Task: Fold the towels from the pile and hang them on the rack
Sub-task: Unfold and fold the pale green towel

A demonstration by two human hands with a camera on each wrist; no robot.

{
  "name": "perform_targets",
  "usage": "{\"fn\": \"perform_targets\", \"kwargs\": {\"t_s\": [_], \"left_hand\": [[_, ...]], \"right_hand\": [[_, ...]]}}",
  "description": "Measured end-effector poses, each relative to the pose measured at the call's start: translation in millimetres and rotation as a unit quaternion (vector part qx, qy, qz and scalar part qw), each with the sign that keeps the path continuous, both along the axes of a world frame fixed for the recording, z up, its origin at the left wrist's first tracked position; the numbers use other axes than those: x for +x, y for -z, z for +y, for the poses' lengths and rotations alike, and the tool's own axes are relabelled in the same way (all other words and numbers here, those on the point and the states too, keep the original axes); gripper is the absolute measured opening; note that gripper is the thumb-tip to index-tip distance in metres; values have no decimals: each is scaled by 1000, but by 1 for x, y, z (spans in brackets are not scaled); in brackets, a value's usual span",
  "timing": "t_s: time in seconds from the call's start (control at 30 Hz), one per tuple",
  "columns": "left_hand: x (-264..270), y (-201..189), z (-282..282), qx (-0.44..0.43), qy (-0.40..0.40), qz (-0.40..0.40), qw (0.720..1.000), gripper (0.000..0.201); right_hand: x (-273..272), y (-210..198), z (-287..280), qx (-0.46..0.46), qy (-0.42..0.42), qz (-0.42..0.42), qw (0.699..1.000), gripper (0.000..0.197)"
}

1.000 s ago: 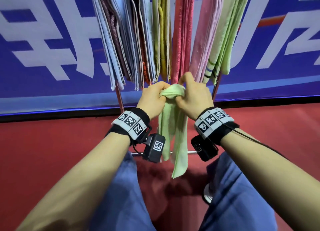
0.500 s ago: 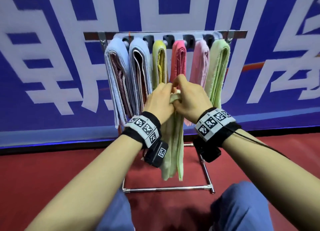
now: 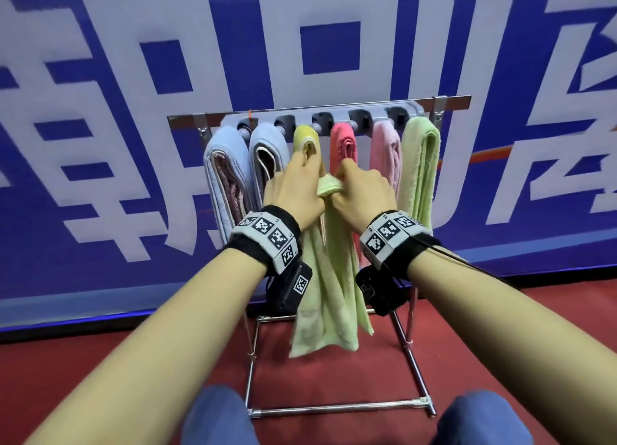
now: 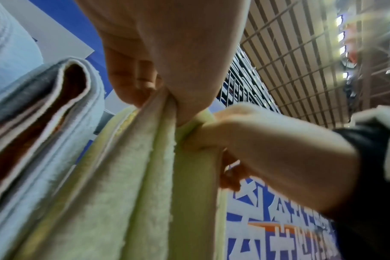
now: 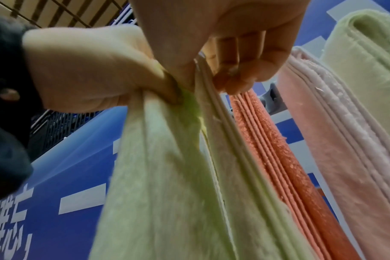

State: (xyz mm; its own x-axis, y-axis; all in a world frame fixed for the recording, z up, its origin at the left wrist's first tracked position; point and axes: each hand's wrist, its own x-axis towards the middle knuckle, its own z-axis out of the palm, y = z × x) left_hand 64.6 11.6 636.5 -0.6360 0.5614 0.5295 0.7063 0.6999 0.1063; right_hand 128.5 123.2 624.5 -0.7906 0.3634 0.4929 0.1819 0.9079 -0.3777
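Observation:
A folded light green towel [image 3: 329, 287] hangs from both my hands in front of the metal rack [image 3: 320, 109]. My left hand [image 3: 295, 191] grips its top fold on the left, and my right hand [image 3: 362, 194] grips it on the right, knuckles close together. Both wrist views show the green towel [image 4: 149, 176] [image 5: 167, 167] pinched between curled fingers. Several folded towels hang on the rack's pegs: two light blue [image 3: 223, 174], a yellow one [image 3: 305, 140], a coral one [image 3: 344, 144], a pink one [image 3: 385, 154] and a green one [image 3: 420, 167]. My hands are level with the yellow and coral towels.
The rack stands on a red floor [image 3: 83, 361] against a blue banner wall [image 3: 133, 77] with large white characters. Its chrome base bar [image 3: 337, 408] lies between my knees [image 3: 220, 414].
My hands have lifted the green towel higher and nearer the rack's pegs. The view has tilted up, so the rack's top bar and base bar now show.

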Motion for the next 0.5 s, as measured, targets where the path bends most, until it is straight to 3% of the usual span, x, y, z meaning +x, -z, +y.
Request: {"fn": "perform_targets", "kwargs": {"t_s": [0.07,0.23,0.37,0.5], "left_hand": [[-1,4,1,-5,-32,-24,999,39],[-19,-12,5,118,-27,-73,990,27],[-40,-44,3,125,-20,-9,992,27],[-55,-63,2,120,-21,40,992,23]], "right_hand": [[-7,-7,-5,7,-15,23,1000,30],[-26,-25,-7,29,-20,58,998,30],[-40,-39,6,112,-14,2,994,38],[-55,-66,15,111,-14,13,994,33]]}}
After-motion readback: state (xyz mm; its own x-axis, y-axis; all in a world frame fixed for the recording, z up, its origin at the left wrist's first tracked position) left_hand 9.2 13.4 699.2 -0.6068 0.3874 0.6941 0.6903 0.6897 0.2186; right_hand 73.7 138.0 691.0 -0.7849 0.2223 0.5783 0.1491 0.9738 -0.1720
